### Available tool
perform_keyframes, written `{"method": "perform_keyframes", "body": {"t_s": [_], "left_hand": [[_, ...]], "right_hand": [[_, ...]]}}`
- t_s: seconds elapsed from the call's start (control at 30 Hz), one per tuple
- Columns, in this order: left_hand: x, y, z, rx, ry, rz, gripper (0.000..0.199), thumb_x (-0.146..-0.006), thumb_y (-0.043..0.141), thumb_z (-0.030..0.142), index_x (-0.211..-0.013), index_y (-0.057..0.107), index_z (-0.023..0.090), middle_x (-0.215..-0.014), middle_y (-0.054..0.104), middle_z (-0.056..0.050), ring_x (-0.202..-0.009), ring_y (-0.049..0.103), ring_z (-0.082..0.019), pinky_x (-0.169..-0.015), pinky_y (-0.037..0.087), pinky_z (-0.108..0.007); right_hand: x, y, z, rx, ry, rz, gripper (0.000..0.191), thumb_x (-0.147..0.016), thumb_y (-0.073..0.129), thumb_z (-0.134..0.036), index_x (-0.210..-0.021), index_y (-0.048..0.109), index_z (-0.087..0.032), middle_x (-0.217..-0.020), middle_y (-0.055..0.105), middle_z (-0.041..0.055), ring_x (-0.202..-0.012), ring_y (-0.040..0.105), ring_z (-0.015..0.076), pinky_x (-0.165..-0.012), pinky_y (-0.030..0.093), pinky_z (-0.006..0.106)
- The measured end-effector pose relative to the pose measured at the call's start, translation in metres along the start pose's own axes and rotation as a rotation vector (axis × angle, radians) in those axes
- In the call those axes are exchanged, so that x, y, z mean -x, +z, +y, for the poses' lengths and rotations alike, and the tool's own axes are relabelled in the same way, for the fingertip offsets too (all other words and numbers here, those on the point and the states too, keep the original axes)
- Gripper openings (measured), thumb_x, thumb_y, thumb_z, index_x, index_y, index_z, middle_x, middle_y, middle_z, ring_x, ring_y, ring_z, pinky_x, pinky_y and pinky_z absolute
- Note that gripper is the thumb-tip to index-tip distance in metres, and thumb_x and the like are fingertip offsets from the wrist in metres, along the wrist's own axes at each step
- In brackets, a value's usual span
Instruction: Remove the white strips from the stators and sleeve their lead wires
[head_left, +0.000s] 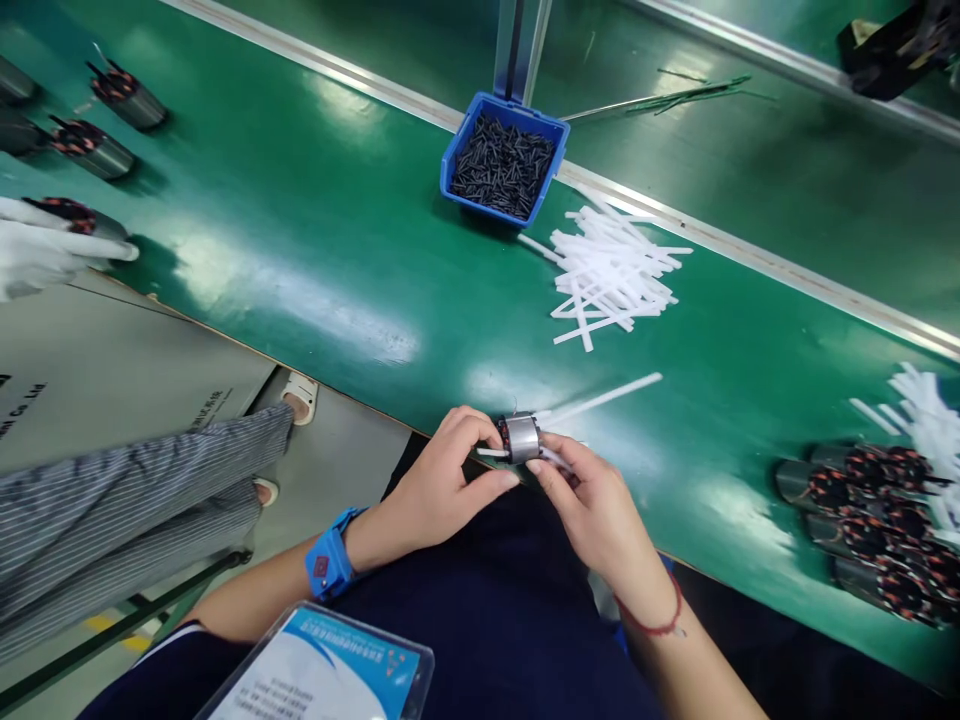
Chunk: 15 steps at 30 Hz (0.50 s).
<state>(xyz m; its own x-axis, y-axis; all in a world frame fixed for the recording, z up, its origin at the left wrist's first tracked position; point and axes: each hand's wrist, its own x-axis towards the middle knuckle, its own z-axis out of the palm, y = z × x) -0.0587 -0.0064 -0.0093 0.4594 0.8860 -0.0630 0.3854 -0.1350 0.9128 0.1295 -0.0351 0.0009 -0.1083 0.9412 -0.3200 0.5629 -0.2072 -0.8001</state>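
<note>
A motor stator [523,438], a steel cylinder with copper windings at its end, is held at the bench's near edge. My left hand [457,470] grips it from the left, with fingers at the winding end and the thumb below. A white strip [491,453] sticks out of that end. On the other side my right hand [589,490] pinches a white strip [553,457] at the stator's right end, its thumb close against the steel. Another long white strip [615,396] points away from the stator to the upper right. The fingertips partly hide both ends.
Beyond the hands are a pile of white strips [611,270] and a blue bin [450,175] of short black pieces. Several stators [862,530] stand at right beside more strips [922,410]. At left, a co-worker's gloved hand [37,250] touches a stator near others [139,105].
</note>
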Motion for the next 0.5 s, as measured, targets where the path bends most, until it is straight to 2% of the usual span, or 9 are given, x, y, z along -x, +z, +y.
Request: {"method": "perform_keyframes", "body": {"t_s": [0.07, 0.13, 0.23, 0.33, 0.4, 0.5], "left_hand": [[-0.003, 0.004, 0.003, -0.042, -0.023, 0.025, 0.016, -0.083, 0.06, 0.019, -0.096, 0.052, 0.017, -0.098, 0.052, -0.005, -0.094, 0.049, -0.017, -0.084, 0.041, -0.031], [-0.005, 0.008, 0.004, -0.074, -0.043, 0.044, 0.009, -0.084, 0.058, 0.018, -0.093, 0.054, 0.017, -0.095, 0.055, -0.004, -0.093, 0.048, -0.018, -0.083, 0.041, -0.032], [-0.006, 0.012, 0.005, -0.095, -0.04, 0.057, 0.001, -0.085, 0.056, 0.016, -0.085, 0.056, 0.017, -0.09, 0.058, -0.004, -0.088, 0.048, -0.018, -0.08, 0.04, -0.033], [-0.007, 0.013, 0.004, -0.126, -0.009, 0.056, 0.002, -0.083, 0.058, 0.016, -0.083, 0.056, 0.017, -0.089, 0.059, -0.004, -0.086, 0.048, -0.018, -0.079, 0.038, -0.034], [-0.006, 0.013, 0.004, -0.157, 0.012, 0.045, 0.002, -0.083, 0.057, 0.016, -0.082, 0.056, 0.017, -0.09, 0.06, -0.004, -0.085, 0.048, -0.018, -0.078, 0.038, -0.034], [-0.006, 0.013, 0.004, -0.193, 0.037, 0.029, 0.001, -0.084, 0.056, 0.017, -0.082, 0.056, 0.017, -0.089, 0.061, -0.004, -0.084, 0.048, -0.018, -0.077, 0.037, -0.034]], "right_hand": [[0.002, 0.0, 0.001, 0.078, -0.011, 0.065, 0.022, -0.091, 0.049, -0.031, -0.106, 0.061, -0.02, -0.09, 0.069, 0.0041, -0.078, 0.063, 0.0182, -0.073, 0.046, 0.03], [0.005, -0.001, 0.003, 0.119, -0.03, 0.06, 0.024, -0.093, 0.043, -0.029, -0.108, 0.06, -0.019, -0.085, 0.07, 0.0037, -0.073, 0.064, 0.0165, -0.07, 0.047, 0.028], [0.009, -0.008, 0.008, 0.105, -0.05, -0.016, 0.029, -0.095, 0.037, -0.025, -0.115, 0.058, -0.02, -0.079, 0.069, 0.0011, -0.067, 0.063, 0.0135, -0.067, 0.047, 0.026], [0.013, -0.018, 0.015, 0.074, -0.041, -0.109, 0.036, -0.094, 0.035, -0.02, -0.122, 0.057, -0.022, -0.064, 0.063, -0.0031, -0.057, 0.06, 0.0121, -0.062, 0.046, 0.025], [0.013, -0.025, 0.018, 0.094, -0.028, -0.158, 0.04, -0.092, 0.034, -0.017, -0.124, 0.058, -0.023, -0.056, 0.059, -0.0046, -0.051, 0.057, 0.012, -0.058, 0.045, 0.024], [0.01, -0.037, 0.02, 0.166, -0.049, -0.232, 0.042, -0.09, 0.034, -0.016, -0.122, 0.061, -0.024, -0.054, 0.06, -0.0041, -0.046, 0.054, 0.0126, -0.055, 0.045, 0.025]]}}
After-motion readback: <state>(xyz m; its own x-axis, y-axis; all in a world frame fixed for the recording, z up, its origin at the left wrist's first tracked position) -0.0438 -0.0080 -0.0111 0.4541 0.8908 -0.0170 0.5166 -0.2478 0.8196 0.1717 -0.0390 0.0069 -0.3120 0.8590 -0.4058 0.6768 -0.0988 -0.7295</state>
